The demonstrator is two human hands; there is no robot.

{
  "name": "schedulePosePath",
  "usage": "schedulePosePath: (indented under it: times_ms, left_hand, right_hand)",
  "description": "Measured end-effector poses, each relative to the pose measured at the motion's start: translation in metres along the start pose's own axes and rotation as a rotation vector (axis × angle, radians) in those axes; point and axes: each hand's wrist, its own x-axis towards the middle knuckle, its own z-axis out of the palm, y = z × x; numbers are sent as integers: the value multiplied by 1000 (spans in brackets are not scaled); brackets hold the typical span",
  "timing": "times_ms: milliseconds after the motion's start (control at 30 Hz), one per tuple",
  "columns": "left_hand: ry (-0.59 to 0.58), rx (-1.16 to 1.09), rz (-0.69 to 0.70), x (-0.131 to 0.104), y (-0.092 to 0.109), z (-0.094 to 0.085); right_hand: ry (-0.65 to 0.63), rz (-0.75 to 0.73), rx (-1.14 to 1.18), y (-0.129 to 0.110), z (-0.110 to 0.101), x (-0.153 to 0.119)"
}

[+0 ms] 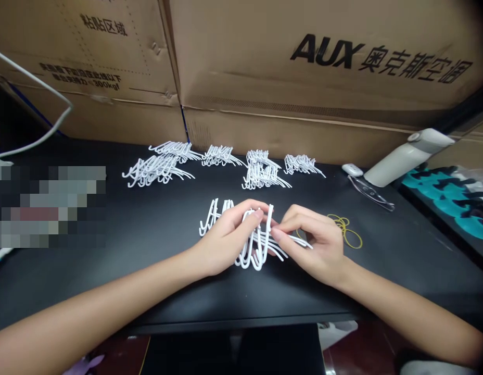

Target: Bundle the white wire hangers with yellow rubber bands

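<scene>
A black tabletop [155, 224] fills most of the view, its front edge running just below the person's forearms. Against its far side stand big cardboard boxes: one on the right [327, 78] printed with AUX and Chinese characters, another on the left [93, 52] with smaller lettering, a narrow seam between them. In the middle of the table, near the front edge, the left hand [226, 237] is closed around a cluster of white hooks [259, 250], thumb laid across them, curved ends toward the person. The right hand [319, 239] has its thumb and forefinger at the right side of that cluster; whether they pinch a hook or only touch it cannot be told. More white hooks [214, 216] lie just behind the left hand, and along the back of the table several heaps of hooks [161, 166] are spread in front of the boxes. Yellow rubber bands [342, 224] lie beside the right hand. Farther right are a small white case [352, 170], a pair of glasses [369, 194], a tilted pale flask [399, 159] and a teal-and-black patterned item [448, 200]. A white cable [71, 107] loops in at upper left, above a pixelated patch. Below the table, a white bag [337, 332] shows over dark red floor [362, 354].
</scene>
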Motion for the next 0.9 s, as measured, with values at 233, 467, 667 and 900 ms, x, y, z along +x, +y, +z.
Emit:
schedulePosePath:
  times_ms: [233,467,667,900]
  left_hand:
    - [35,163,83,-4,1,-1]
    - [92,412,254,-5,2,-5]
    - [107,337,214,-4,-5,-4]
    - [89,87,55,-3,-7,3]
  right_hand:
    - [-157,-101,21,1,-10,5]
    - [-106,195,198,3,-6,3]
    - [-7,241,137,4,6,-6]
    - [-29,101,7,1,9,-7]
